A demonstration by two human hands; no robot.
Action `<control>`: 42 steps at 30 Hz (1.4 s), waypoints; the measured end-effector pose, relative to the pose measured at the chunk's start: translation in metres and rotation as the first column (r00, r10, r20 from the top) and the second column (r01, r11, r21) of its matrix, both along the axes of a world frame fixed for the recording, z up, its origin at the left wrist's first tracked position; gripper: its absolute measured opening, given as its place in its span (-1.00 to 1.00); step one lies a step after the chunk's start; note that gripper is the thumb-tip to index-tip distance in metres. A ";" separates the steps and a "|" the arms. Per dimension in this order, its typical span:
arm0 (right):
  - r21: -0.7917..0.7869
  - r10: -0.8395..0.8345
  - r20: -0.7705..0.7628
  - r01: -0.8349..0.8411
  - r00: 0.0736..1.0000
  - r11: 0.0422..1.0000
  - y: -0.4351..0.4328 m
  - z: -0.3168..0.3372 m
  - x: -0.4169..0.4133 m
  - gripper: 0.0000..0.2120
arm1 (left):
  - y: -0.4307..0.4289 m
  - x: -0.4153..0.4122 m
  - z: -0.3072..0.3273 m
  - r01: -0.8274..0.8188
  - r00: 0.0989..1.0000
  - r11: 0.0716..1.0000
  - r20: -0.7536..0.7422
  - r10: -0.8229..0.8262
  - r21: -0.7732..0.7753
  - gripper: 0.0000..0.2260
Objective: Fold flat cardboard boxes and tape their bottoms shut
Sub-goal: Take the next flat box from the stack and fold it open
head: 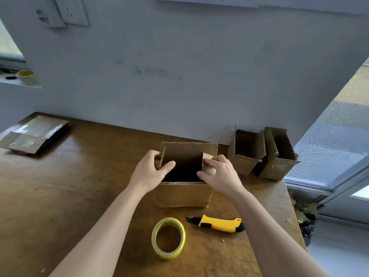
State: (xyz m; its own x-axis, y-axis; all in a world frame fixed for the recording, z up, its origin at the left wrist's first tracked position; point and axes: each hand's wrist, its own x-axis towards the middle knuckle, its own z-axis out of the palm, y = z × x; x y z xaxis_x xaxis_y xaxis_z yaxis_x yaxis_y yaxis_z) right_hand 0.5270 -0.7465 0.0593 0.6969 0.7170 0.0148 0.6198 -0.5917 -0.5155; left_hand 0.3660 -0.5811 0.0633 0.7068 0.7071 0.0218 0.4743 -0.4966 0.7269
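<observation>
Wooden table [60, 196]. Your box [182, 194] stands mid-table, mouth up, its inside too dark to read. Second box [244, 156] and third box [279, 162] sit to its right, open and shadowed. Flat cardboard [34, 134] lies far left. Your left hand [151, 168] pinches the left flap [162, 157], and your right hand [219, 172] grips the right flap [207, 156]. Tape roll [168, 238] and knife [219, 223] lie nearest you.

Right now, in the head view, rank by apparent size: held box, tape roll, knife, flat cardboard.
1. held box
2. flat cardboard
3. tape roll, though nearness to the camera may flatter it
4. knife, longer than the roll but slimmer
</observation>
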 end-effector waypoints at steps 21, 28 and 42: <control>-0.093 0.076 0.061 -0.070 0.995 0.993 0.004 0.020 0.004 -0.15 | 0.005 0.016 -0.005 0.048 0.984 0.971 -0.177 -0.006 0.234 -0.08; -0.299 0.105 0.226 -0.034 0.969 0.954 0.016 0.025 -0.002 -0.42 | 0.011 0.017 -0.005 0.068 0.995 0.922 -0.099 -0.032 0.382 -0.54; -0.186 0.169 0.335 -0.111 0.927 0.976 0.016 -0.012 -0.031 -0.58 | -0.003 0.005 -0.027 -0.016 1.000 0.938 0.024 0.008 0.347 -0.66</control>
